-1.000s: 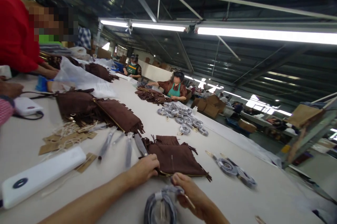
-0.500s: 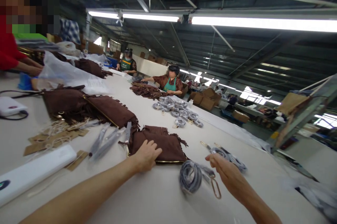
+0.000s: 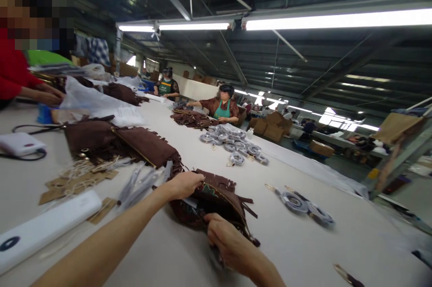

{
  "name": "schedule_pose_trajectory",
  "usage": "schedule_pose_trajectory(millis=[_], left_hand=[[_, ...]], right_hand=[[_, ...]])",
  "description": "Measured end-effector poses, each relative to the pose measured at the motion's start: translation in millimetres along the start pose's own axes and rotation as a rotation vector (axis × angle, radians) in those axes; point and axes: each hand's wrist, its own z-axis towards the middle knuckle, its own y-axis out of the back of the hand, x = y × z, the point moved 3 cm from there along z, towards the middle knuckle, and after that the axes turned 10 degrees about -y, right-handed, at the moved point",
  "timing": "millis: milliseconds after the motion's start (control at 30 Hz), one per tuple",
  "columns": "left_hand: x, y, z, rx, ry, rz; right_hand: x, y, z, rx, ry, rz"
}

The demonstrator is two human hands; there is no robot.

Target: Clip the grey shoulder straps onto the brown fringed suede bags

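Observation:
My left hand [image 3: 187, 184] pinches the far rim of a brown fringed bag [image 3: 232, 199] and lifts it, so the mouth gapes towards me. Dark patterned lining and something clear, perhaps plastic, show inside. At the near rim, my right hand [image 3: 231, 239] is closed, its thumb and forefinger against the opening. A blurred grey coiled strap [image 3: 216, 256] shows beneath it, mostly hidden by the fingers. To the right lie two coiled grey straps [image 3: 305, 206] with gold clasps. Another brown fringed bag [image 3: 146, 145] rests on the left.
Cardboard tags [image 3: 72, 183], a long white device [image 3: 50, 221] and wrapped strips [image 3: 135, 188] lie on the left. Farther off is a pile of coiled straps [image 3: 232, 138]. A co-worker [image 3: 222, 105] reaches over brown bags across the table [image 3: 297, 255]; a red-sleeved person stands left.
My left hand has gone from lying on the bag to lifting its rim, opening the mouth. My right hand has moved left to the bag and closed; the nearby coiled strap has moved with it.

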Motion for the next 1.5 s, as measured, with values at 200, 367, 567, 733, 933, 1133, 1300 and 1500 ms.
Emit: schedule_pose_trajectory(millis=[200, 367, 567, 733, 933, 1133, 1300, 1500], left_hand=[[26, -17, -4, -0.017, 0.03, -0.195], [53, -37, 8, -0.085, 0.122, -0.354], [77, -55, 10, -0.15, 0.238, -0.49], [74, -62, 4, -0.253, 0.252, -0.529], [60, -57, -2, -0.378, 0.2, -0.472], [45, -25, -34, -0.277, 0.01, -0.397], [29, -30, -70, -0.211, -0.1, -0.382], [43, -54, -64, -0.381, 0.127, -0.531]], right_hand=[[-5, -21, 8, -0.156, -0.016, -0.382], [-19, -21, 21, -0.089, -0.098, -0.052], [-18, -55, 72, 0.03, -0.333, 0.714], [-13, -71, 92, -0.006, -0.337, 0.834], [-5, -79, 95, -0.016, -0.352, 0.913], [-4, -79, 94, -0.06, -0.323, 0.97], [1, -74, 89, -0.075, -0.26, 0.997], [-4, -68, 73, -0.013, -0.262, 0.911]])
